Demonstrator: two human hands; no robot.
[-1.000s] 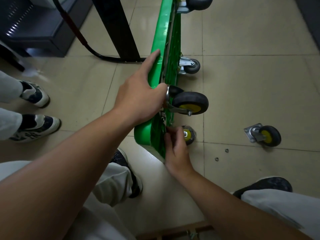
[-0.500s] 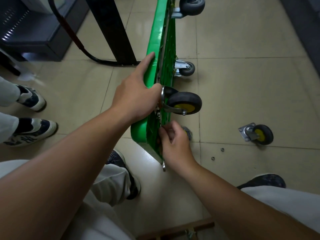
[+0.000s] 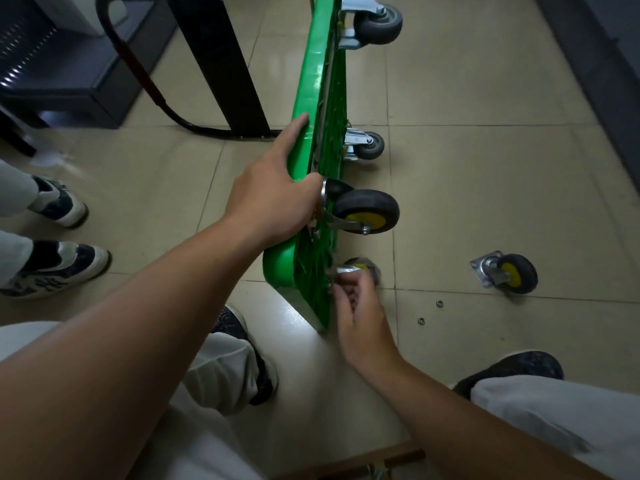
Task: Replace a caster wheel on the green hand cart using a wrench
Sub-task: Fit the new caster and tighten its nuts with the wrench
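The left grip point(image 3: 273, 202) is curled over the upper edge of the green hand cart point(image 3: 318, 81), forefinger laid straight along the rim, thumb tucked near a caster plate. The cart is stood on its long edge on the tiled floor, underside turned to the right, and is steadied in this way. Just right of that grip, a black caster with a yellow hub point(image 3: 367, 211) is seen mounted on the underside. Below it a second yellow-hubbed caster point(image 3: 360, 266) is half hidden behind the right grip point(image 3: 360, 306), whose fingers are bunched at the metal plate; through the blur it cannot be told whether a nut or bolt is pinched.

Further right, two small rings point(image 3: 440, 303) – nuts or washers – lie on the floor, and beyond them a loose caster point(image 3: 509, 273) lies apart from the cart.

No wrench is to be seen. The job is judged to be mid-way: fasteners at the lower plate are probably being handled by finger, with the floor hardware unfitted and wrench tightening left to do.
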